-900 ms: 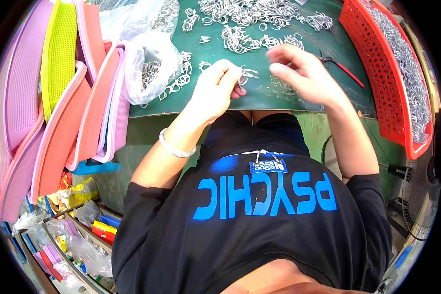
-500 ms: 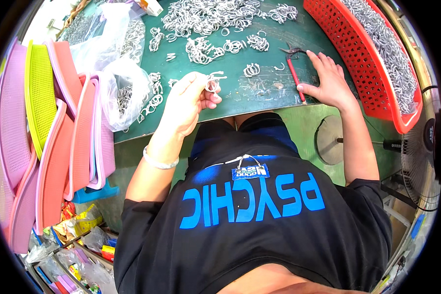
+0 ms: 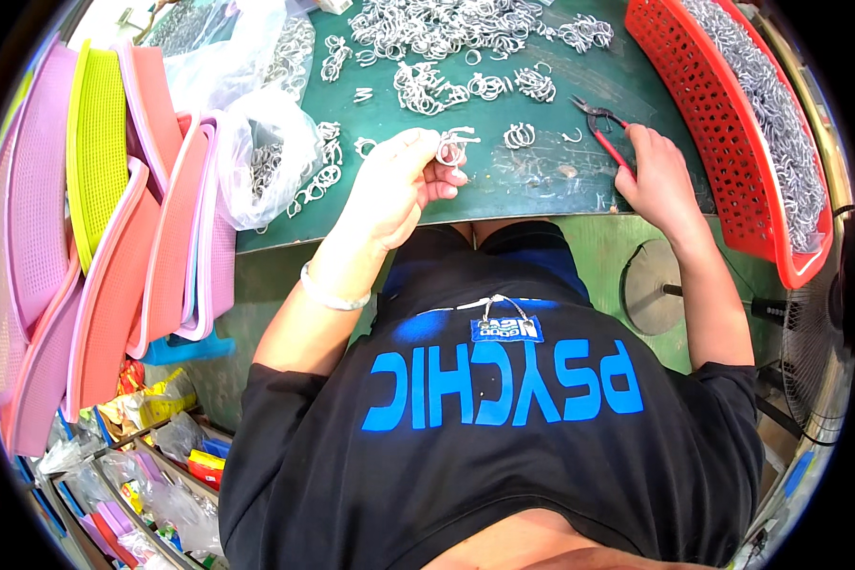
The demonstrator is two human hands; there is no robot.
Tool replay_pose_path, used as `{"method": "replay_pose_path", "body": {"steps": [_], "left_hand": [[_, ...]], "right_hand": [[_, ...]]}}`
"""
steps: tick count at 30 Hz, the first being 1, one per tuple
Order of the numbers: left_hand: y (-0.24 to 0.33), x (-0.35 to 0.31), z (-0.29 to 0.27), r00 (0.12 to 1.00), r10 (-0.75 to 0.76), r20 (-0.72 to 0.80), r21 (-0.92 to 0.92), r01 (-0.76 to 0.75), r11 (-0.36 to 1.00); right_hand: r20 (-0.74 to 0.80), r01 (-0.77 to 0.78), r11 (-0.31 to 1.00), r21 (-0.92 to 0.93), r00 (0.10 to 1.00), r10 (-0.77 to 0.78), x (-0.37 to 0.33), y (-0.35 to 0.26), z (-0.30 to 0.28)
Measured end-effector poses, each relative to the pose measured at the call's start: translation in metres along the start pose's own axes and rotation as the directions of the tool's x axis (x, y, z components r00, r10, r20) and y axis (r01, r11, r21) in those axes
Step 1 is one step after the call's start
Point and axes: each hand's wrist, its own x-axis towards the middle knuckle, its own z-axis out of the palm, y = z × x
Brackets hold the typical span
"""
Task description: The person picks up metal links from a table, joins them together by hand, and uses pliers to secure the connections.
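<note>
**Ring pieces in the left grip, pliers at the right**

The metal ring pieces (image 3: 453,148) are above the near part of the counter (image 3: 598,76), in the left hand (image 3: 389,185). This grip is pinched closed on them between the thumb and the fingers; how many pieces it has, I cannot tell exactly. The right hand (image 3: 659,180) has its grip around the red handles of the pliers (image 3: 609,146), which seem spread apart; whether the tool is lifted, I cannot tell.

In my judgement, the step in hand is holding the pieces and getting hold of the tool. A next move calls for a steady left pinch and firm right fingers on both handles.

Between the hands lies a small ring cluster (image 3: 520,136). Farther out are a large ring pile (image 3: 437,28) and a red basket (image 3: 722,161).
</note>
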Motion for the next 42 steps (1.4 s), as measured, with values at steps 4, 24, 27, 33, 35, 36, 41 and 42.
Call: {"method": "replay_pose_path", "body": {"steps": [4, 24, 27, 33, 35, 36, 41, 42], "left_hand": [[0.000, 0.002, -0.004, 0.997, -0.027, 0.067, -0.121, 0.035, 0.992], [0.003, -0.005, 0.001, 0.993, -0.015, 0.118, -0.246, 0.044, 0.968], [0.004, -0.006, 0.002, 0.989, -0.013, 0.150, -0.298, 0.057, 0.953], [0.001, -0.005, 0.005, 0.983, -0.010, 0.182, -0.308, 0.067, 0.949], [0.000, -0.004, 0.006, 0.983, -0.008, 0.185, -0.336, 0.071, 0.939], [0.000, -0.004, 0.007, 0.983, -0.007, 0.183, -0.337, 0.070, 0.939], [-0.002, -0.004, 0.008, 0.993, 0.025, 0.112, -0.361, 0.017, 0.932], [-0.002, -0.004, 0.009, 0.994, 0.024, 0.110, -0.361, 0.017, 0.932]], "right_hand": [[-0.107, 0.065, 0.992, -0.112, 0.991, -0.077, -0.002, -0.003, 0.004], [-0.280, 0.374, 0.852, 0.366, 0.918, -0.282, 0.007, -0.078, -0.024], [-0.272, 0.394, 0.859, 0.327, 0.910, -0.313, 0.010, -0.078, -0.022], [-0.305, 0.423, 0.864, 0.273, 0.890, -0.339, 0.013, -0.084, -0.021], [-0.335, 0.425, 0.867, 0.258, 0.882, -0.333, 0.013, -0.084, -0.020], [-0.334, 0.427, 0.866, 0.259, 0.881, -0.334, 0.013, -0.085, -0.020], [-0.376, 0.409, 0.887, 0.213, 0.872, -0.312, 0.011, -0.089, -0.015], [-0.375, 0.410, 0.887, 0.215, 0.873, -0.313, 0.010, -0.090, -0.015]]}}
